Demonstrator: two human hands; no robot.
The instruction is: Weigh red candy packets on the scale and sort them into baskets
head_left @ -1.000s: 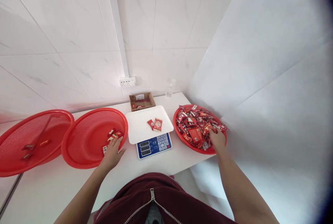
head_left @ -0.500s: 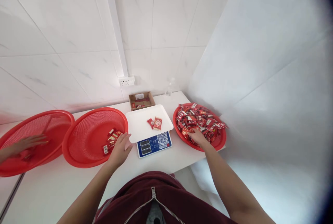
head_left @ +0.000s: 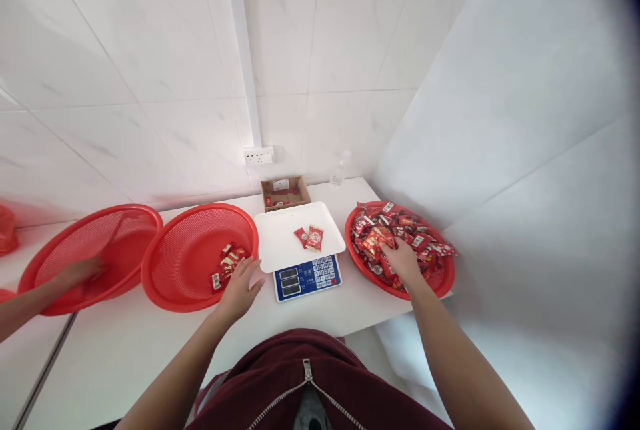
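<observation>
My right hand [head_left: 401, 261] is over the right-hand red basket [head_left: 444, 281], fingers closed on a shiny red packet [head_left: 376, 239]. Heaped beneath it are many small red packets [head_left: 421, 241]. My left hand [head_left: 240, 293] holds nothing; its fingers are stretched out at the rim of the middle red basket [head_left: 193, 230], close to the scale's near left corner. A few red and gold packets [head_left: 231, 262] lie in that basket beside my fingertips. Between my hands stands a digital scale [head_left: 307, 278] with a white tray [head_left: 277, 237], carrying two red packets [head_left: 315, 237].
A co-worker's hand [head_left: 85, 270] reaches into the far-left red basket [head_left: 145, 217]. Behind the scale sits a small cardboard box [head_left: 303, 194] with red packets inside. A clear plastic bottle [head_left: 338, 175] stands near the wall, right of a power socket [head_left: 259, 155].
The whole view has shifted, so things appear further right. My right hand has raised a red packet from the heap. The co-worker's hand has gone lower in its basket.
</observation>
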